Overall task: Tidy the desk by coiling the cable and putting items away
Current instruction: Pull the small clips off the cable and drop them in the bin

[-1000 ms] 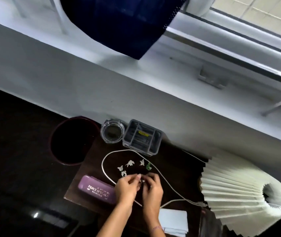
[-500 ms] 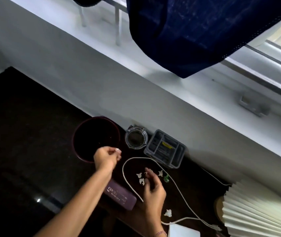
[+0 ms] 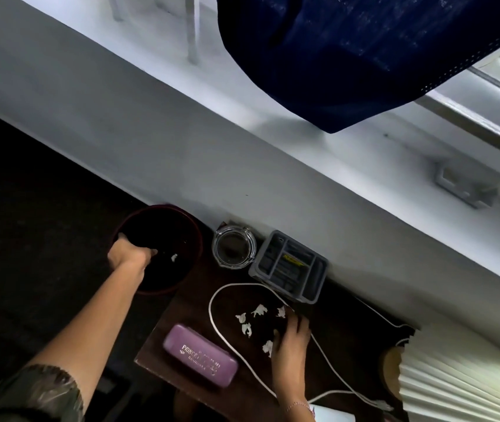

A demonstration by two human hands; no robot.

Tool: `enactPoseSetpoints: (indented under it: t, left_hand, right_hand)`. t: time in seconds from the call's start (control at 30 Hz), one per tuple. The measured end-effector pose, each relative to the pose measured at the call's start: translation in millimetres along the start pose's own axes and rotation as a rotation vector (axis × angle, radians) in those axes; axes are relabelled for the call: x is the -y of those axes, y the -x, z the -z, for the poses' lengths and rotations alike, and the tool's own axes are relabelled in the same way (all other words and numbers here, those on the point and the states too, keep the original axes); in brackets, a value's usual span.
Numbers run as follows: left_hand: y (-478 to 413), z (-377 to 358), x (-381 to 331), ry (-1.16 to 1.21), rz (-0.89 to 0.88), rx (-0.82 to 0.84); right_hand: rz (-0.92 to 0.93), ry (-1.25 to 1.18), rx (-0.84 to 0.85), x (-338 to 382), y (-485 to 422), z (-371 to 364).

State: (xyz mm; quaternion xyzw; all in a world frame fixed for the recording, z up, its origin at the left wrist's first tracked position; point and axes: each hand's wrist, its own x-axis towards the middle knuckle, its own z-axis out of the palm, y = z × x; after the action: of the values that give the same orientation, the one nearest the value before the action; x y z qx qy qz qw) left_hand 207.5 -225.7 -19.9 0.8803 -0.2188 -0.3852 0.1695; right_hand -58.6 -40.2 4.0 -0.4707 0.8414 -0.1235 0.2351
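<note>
1. Head view: the left hand (image 3: 130,257) hangs over the mouth of the dark round bin (image 3: 195,236) with its fingers curled downward; whether they are loosened or shut on anything I cannot tell, though one white scrap (image 3: 174,257) shows inside the bin just beyond the fingertips.
2. The right hand (image 3: 288,345) lies flat and open on the desk (image 3: 163,333), to the right of the bin, its fingers touching the nearest of the white paper scraps (image 3: 259,310).
3. Those scraps sit inside the loop of the white cable (image 3: 212,312), which lies uncoiled on the desk, running from near the grey organiser tray (image 3: 288,266) down towards the pleated lamp shade (image 3: 455,376).
4. A purple case (image 3: 200,354) lies just right of the bin, below the glass jar (image 3: 234,246).
5. To do this step well, I'd gather several scraps into one pinch and release low inside the bin, since they look light enough to drift.
6. Half a second ago the left hand was pinched at the bin's rim; now it reaches over the opening, and the right hand has slid lower among the scraps.
</note>
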Motion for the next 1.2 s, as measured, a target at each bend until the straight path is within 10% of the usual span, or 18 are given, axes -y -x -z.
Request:
enactPoseSetpoints:
  t: [0.53,0.8,1.03,1.2]
  left_hand:
    - [115.3,-19.3,77.0,0.398,-0.036,0.239]
    - [145.9,-20.2,64.5,0.333,-0.163,0.248]
    - [179.9,-24.4,54.0,0.375,-0.107,0.389]
    - [222.3,-29.4,45.2,0.396,0.095,0.594]
  right_hand:
    - [-0.261,-0.151,0.004,-22.4,-16.7,4.6]
    - [-0.093,0.037,0.029,-39.6,-8.2,2.2]
    - [-0.236,-0.158,0.035,-44.7,-13.5,13.8]
    - [-0.392,-0.721,-0.109,-3.3,0.4,27.5]
